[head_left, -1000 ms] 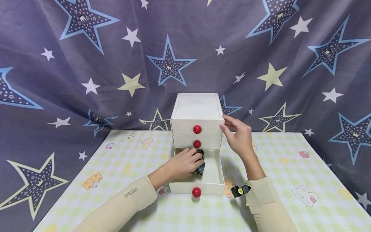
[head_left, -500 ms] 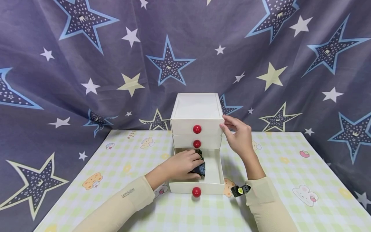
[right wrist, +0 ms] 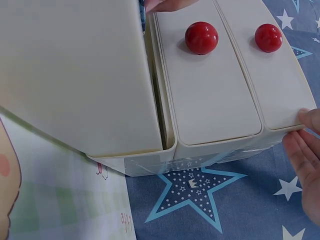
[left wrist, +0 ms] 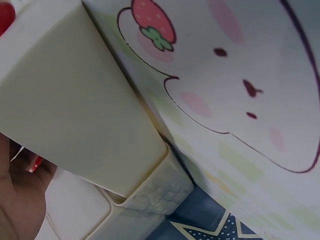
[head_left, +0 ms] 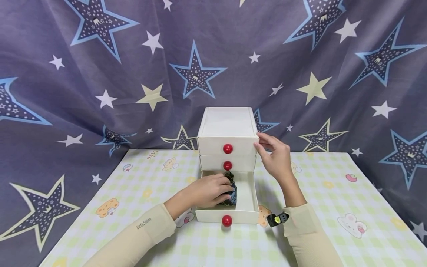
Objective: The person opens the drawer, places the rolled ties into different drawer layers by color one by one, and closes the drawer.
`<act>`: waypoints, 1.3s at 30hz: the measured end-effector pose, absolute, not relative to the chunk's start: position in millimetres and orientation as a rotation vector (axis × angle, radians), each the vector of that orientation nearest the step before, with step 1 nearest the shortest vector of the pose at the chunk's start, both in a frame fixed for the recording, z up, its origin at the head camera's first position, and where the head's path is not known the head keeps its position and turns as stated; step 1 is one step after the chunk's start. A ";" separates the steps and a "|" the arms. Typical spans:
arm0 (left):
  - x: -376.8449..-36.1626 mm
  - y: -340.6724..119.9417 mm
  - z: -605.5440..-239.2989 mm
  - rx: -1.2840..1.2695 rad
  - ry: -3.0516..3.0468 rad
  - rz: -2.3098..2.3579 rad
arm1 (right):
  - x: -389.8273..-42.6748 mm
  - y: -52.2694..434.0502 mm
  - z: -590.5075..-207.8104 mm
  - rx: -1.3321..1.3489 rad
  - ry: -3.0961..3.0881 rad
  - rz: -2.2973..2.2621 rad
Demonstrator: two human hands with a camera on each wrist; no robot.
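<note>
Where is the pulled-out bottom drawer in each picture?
Head view: the open bottom drawer sits low in the middle, under the two closed drawers, with the left hand inside it gripping a dark object.
Left wrist view: its cream outer side wall fills the upper left.
Right wrist view: its side wall fills the upper left.
Shared landmark: the red knobs, and the drawer unit itself.

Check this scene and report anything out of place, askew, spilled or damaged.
Nothing stands out. The white drawer unit stands square on the table; only its bottom drawer is pulled out, where the left hand grips a dark patterned item. The right hand touches the unit's top right corner. No spill or damage shows.
</note>
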State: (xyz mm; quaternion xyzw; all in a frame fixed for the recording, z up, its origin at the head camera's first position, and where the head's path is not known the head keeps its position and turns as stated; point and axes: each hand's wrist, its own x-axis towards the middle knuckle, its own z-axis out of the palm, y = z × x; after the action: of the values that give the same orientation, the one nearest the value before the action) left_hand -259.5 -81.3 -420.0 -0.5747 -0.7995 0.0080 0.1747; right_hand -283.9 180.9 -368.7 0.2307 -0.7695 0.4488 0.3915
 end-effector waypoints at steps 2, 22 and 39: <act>-259.5 -80.9 -420.9 -1.639 -2.240 0.021 | -283.9 180.7 -368.6 0.586 -1.955 1.137; -259.2 -83.0 -411.7 -1.578 -2.134 -0.043 | -283.4 180.1 -366.2 0.586 -1.952 1.141; -222.9 -83.6 -395.2 -1.598 -2.024 0.037 | -282.9 180.7 -367.1 0.577 -1.956 1.144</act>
State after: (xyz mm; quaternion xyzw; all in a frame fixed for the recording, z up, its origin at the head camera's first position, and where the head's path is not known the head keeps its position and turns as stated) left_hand -222.9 -83.6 -395.2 -0.5952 -0.7540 0.0138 0.2775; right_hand -282.9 180.7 -367.1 0.2270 -0.7700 0.4502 0.3911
